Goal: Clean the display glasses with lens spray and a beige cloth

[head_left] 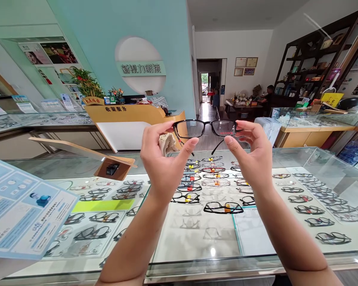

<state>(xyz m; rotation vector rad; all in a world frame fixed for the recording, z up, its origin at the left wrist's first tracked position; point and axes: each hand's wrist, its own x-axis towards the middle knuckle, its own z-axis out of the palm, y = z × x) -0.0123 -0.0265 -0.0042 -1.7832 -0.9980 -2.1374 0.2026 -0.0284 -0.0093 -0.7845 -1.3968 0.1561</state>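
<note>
Both my hands hold up a pair of black-framed eyeglasses above a glass display case. My left hand pinches the frame at its left end, thumb below and fingers behind. At the other end my right hand grips near the hinge, its thumb under the right lens. The temples stretch away from me, unfolded, and red lettering shows on the right lens. Inside the case, under the glass, rows of eyeglasses lie below my forearms. A cream-coloured carved object shows behind my left hand.
On the left, a blue-and-white printed card stands near a tilted wooden mirror or stand. Beyond the case is a yellow-and-white counter with a plant. More display cases stand at right. A person sits at a far table.
</note>
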